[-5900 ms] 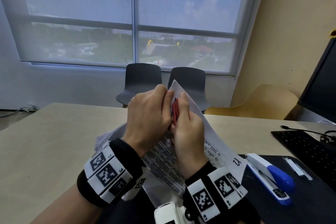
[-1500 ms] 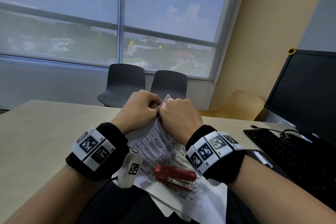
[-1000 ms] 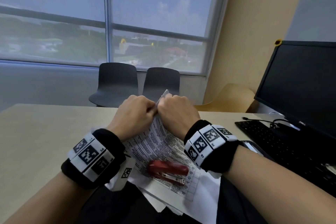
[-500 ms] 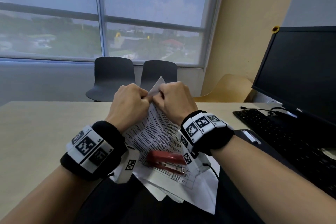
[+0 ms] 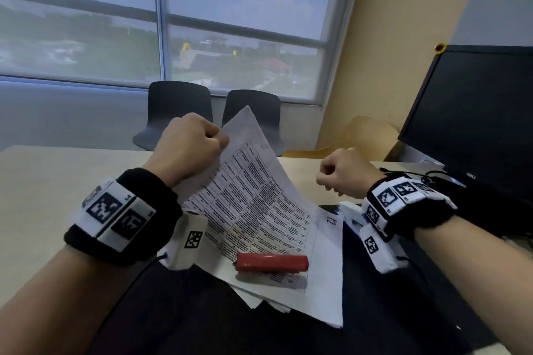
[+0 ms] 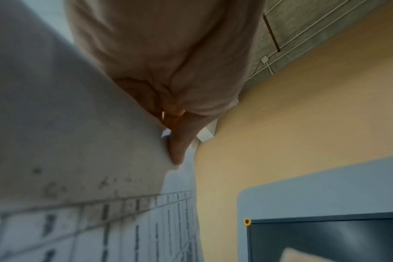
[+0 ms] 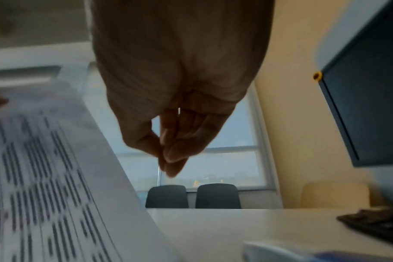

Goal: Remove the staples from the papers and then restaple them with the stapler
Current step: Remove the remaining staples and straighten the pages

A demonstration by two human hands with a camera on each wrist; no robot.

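Left hand [image 5: 189, 150] pinches the papers [image 5: 253, 199] at centre frame, right hand [image 5: 343, 173] fingertips pressed together, contents unclear: loose sheets could slide apart.

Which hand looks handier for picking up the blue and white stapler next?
The right hand, probably. It is off the papers, and the blue and white stapler lies just beneath its wrist. The left hand pinches the printed white papers by their raised corner.

We see matt white paper sheets [image 5: 259, 204] printed with black tables, a smooth red plastic staple remover [image 5: 271, 262] with a dull sheen, a matt beige surface [image 5: 57, 176], black cloth wristbands [image 5: 144, 210], and a glossy dark monitor [image 5: 476, 118].
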